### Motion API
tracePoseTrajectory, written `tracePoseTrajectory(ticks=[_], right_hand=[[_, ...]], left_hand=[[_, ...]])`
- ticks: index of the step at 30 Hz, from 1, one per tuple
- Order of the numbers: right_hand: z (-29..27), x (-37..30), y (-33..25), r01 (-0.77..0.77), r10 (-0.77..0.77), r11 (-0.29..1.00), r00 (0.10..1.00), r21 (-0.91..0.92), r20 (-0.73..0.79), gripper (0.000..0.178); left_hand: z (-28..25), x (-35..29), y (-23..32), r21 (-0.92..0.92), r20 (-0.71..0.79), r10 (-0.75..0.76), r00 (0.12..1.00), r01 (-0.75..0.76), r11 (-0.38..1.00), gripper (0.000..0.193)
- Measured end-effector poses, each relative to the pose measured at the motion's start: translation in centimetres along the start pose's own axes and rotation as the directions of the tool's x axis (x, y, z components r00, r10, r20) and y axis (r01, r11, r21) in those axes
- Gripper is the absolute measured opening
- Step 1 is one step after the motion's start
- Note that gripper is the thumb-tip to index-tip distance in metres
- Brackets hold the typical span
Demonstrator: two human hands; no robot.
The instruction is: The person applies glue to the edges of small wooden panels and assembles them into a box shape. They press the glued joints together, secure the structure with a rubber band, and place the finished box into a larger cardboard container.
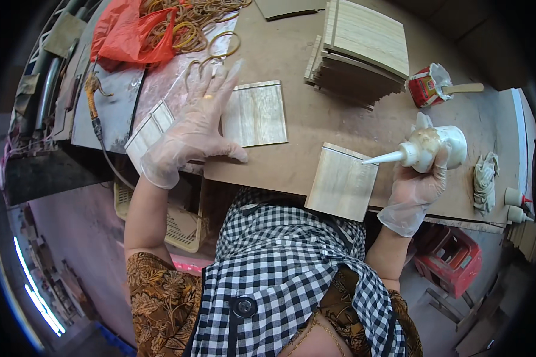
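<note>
My right hand (pixel 417 184), in a clear glove, grips a white squeeze bottle (pixel 452 146) with a long pointed nozzle. The bottle lies nearly sideways, its tip at the right end of a groove near the far edge of a pale wooden panel (pixel 342 184). That panel sticks out past the table's near edge. Further left, my gloved left hand (pixel 193 128) is open, fingers spread, holding nothing. It hovers over or rests by a second wooden panel (pixel 257 116); contact cannot be made out. A grooved wooden piece (pixel 152 130) is partly hidden beneath this hand.
A stack of wooden panels (pixel 369 33) stands at the far side. Right of it sits a red tub (pixel 426 88) with a wooden handle sticking out. A crumpled rag (pixel 485 183) lies at right. Rubber bands (pixel 190 27) and a red plastic bag (pixel 122 35) are far left, near a corded tool (pixel 94 110).
</note>
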State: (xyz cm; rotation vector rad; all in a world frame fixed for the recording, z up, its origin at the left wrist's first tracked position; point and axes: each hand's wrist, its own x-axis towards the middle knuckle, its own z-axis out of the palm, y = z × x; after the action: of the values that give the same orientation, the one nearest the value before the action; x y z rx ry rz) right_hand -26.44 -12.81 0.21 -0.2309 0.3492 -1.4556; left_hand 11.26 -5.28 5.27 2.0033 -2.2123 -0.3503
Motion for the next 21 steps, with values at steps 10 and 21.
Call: tracePoseTrajectory(ticks=[10, 21], right_hand=[[0.5, 0.2, 1.1, 0.004, -0.005, 0.998, 1.0, -0.065, -0.008, 0.068], [5.4, -2.1, 3.3, 0.101, -0.093, 0.95, 0.995, -0.296, 0.042, 0.087]], left_hand=[[-0.8, 2.0, 1.9, -0.117, 0.068, 0.141, 0.988, -0.132, 0.984, 0.128], [-0.3, -0.2, 4.0, -0.469, -0.094, 0.32, 0.943, -0.326, 0.821, 0.129]])
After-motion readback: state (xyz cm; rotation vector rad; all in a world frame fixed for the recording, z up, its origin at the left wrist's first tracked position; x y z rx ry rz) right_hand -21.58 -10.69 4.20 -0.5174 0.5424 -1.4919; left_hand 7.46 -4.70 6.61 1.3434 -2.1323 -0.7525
